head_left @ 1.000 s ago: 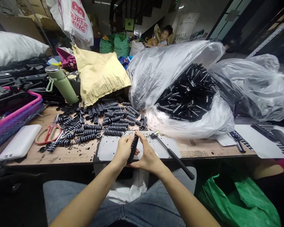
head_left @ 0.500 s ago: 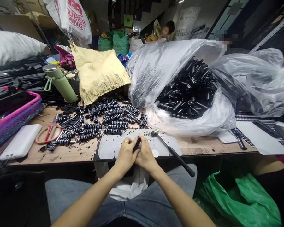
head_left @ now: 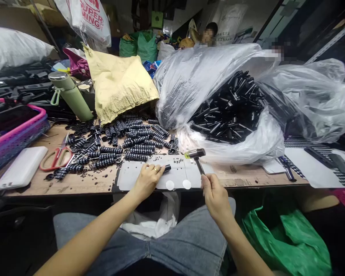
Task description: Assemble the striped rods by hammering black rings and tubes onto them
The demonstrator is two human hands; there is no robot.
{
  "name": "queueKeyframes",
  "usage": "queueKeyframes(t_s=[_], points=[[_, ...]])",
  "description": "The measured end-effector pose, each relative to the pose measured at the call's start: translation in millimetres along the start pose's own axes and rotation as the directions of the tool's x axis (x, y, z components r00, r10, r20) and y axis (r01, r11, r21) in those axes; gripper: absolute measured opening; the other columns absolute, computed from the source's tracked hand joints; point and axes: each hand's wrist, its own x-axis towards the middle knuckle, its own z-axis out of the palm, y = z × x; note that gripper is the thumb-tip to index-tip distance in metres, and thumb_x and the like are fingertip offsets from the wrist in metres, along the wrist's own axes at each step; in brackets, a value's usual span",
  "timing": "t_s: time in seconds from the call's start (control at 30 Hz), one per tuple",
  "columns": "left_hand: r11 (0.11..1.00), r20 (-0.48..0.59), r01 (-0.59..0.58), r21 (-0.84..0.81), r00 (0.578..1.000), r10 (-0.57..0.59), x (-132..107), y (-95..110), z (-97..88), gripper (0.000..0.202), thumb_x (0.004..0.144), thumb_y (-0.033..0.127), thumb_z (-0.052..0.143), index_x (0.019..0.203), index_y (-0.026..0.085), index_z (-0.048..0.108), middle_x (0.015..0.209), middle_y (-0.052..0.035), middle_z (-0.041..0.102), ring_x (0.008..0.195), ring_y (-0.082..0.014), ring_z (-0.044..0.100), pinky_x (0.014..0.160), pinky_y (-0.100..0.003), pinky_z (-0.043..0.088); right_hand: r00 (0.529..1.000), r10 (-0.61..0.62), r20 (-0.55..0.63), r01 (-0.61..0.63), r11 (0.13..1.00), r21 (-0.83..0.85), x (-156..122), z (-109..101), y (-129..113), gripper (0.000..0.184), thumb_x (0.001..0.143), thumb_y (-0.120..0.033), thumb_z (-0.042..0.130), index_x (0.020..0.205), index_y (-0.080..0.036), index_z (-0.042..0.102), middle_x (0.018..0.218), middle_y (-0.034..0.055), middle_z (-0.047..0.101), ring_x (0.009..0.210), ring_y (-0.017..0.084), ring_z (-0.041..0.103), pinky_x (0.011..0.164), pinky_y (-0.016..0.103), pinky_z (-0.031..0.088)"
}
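My left hand (head_left: pixel 147 178) is closed on a short black rod (head_left: pixel 166 168) and holds it down flat on a pale grey perforated plate (head_left: pixel 178 175) at the table's near edge. My right hand (head_left: pixel 214 193) grips the handle of a small hammer (head_left: pixel 196 154), whose black head is raised above the plate, to the right of the rod. Behind the plate lie several black ribbed parts (head_left: pixel 132 142) spilled from a yellow bag (head_left: pixel 119 82).
A clear plastic bag of black tubes (head_left: pixel 230 109) fills the table's right half. Red-handled scissors (head_left: pixel 56 157), a white flat box (head_left: pixel 20 168), a green bottle (head_left: pixel 70 97) and a pink basket (head_left: pixel 15 134) stand on the left. A green bag (head_left: pixel 287 241) lies below right.
Both hands held the rod before. The left hand has since laid it on the plate. The right hand let go, took the hammer from the table and lifted it.
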Motion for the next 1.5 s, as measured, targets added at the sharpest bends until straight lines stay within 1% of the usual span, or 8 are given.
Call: queueKeyframes(t_s=[0.27, 0.47, 0.6, 0.7, 0.9, 1.07, 1.27, 1.5], points=[[0.999, 0.064, 0.018, 0.028, 0.998, -0.020, 5, 1, -2.2, 0.036, 0.085, 0.010, 0.032, 0.118, 0.016, 0.044, 0.097, -0.0084, 0.058, 0.087, -0.0194, 0.051, 0.082, -0.041, 0.034, 0.977, -0.088, 0.194, 0.129, 0.969, -0.210, -9, 28, -28, 0.030, 0.090, -0.039, 0.026, 0.078, -0.020, 0.045, 0.052, -0.0005, 0.052, 0.045, 0.016, 0.050, 0.045, 0.022, 0.025], [0.999, 0.048, 0.047, 0.004, 0.998, -0.047, 4, 33, 8.7, 0.058, 0.084, 0.041, 0.031, 0.128, 0.002, 0.031, 0.131, -0.0200, 0.036, 0.125, -0.0285, 0.024, 0.101, -0.046, 0.017, 0.961, -0.276, -0.019, 0.276, 0.961, -0.020, -17, 9, -70, 0.036, 0.091, -0.039, 0.018, 0.084, -0.019, 0.047, 0.058, 0.0011, 0.055, 0.048, 0.014, 0.052, 0.046, 0.022, 0.032], [0.998, 0.039, 0.055, -0.015, 0.998, -0.054, 2, 38, 22.0, 0.054, 0.083, 0.029, 0.029, 0.130, 0.003, 0.027, 0.132, -0.0190, 0.035, 0.125, -0.0269, 0.027, 0.101, -0.045, 0.019, 0.891, -0.400, 0.216, 0.431, 0.894, -0.120, -25, 34, -81, 0.035, 0.091, -0.035, 0.021, 0.091, -0.018, 0.051, 0.064, 0.0052, 0.061, 0.050, 0.016, 0.055, 0.046, 0.023, 0.031], [0.995, 0.029, 0.077, -0.060, 0.997, -0.075, 7, 32, 24.0, 0.048, 0.081, 0.020, 0.031, 0.126, 0.002, 0.033, 0.125, -0.0188, 0.043, 0.118, -0.0248, 0.036, 0.097, -0.041, 0.028, 0.877, -0.334, 0.344, 0.424, 0.875, -0.232, -22, 45, -80, 0.032, 0.091, -0.035, 0.022, 0.091, -0.020, 0.050, 0.068, 0.0050, 0.063, 0.055, 0.018, 0.058, 0.047, 0.024, 0.028], [0.955, 0.109, 0.147, -0.256, 0.986, -0.123, 10, 38, -10.2, 0.026, 0.081, 0.011, 0.037, 0.101, 0.014, 0.053, 0.087, -0.0097, 0.058, 0.082, -0.0200, 0.053, 0.070, -0.033, 0.045, 0.976, -0.146, 0.162, 0.193, 0.924, -0.330, 1, 18, -57, 0.035, 0.091, -0.042, 0.019, 0.081, -0.021, 0.046, 0.064, 0.0009, 0.060, 0.056, 0.017, 0.057, 0.048, 0.023, 0.025], [0.943, -0.029, 0.298, -0.147, 0.952, -0.306, 5, -7, -24.9, 0.028, 0.080, 0.016, 0.046, 0.108, 0.012, 0.052, 0.106, -0.0165, 0.052, 0.098, -0.0256, 0.047, 0.074, -0.037, 0.043, 0.991, -0.045, 0.124, 0.104, 0.846, -0.523, 21, 17, -3, 0.034, 0.089, -0.045, 0.027, 0.079, -0.021, 0.048, 0.066, 0.0021, 0.059, 0.054, 0.017, 0.053, 0.048, 0.024, 0.023], [0.976, -0.015, 0.211, 0.048, 0.977, -0.211, 15, -76, -17.5, 0.011, 0.074, 0.022, 0.058, 0.083, 0.016, 0.060, 0.101, -0.0120, 0.052, 0.098, -0.0267, 0.044, 0.080, -0.042, 0.036, 0.936, -0.330, -0.124, 0.229, 0.835, -0.501, 82, 17, 8, 0.023, 0.087, -0.033, 0.038, 0.093, -0.015, 0.052, 0.092, 0.0092, 0.057, 0.086, 0.021, 0.048, 0.070, 0.029, 0.034], [0.971, -0.088, 0.215, -0.100, 0.971, -0.224, 13, -49, -22.6, 0.015, 0.080, 0.022, 0.049, 0.093, 0.017, 0.056, 0.093, -0.0093, 0.056, 0.091, -0.0237, 0.048, 0.079, -0.039, 0.037, 0.911, -0.350, -0.220, 0.214, 0.855, -0.472, 202, 4, -11, 0.022, 0.087, -0.027, 0.043, 0.099, -0.011, 0.052, 0.100, 0.0069, 0.053, 0.094, 0.018, 0.049, 0.080, 0.036, 0.040]])
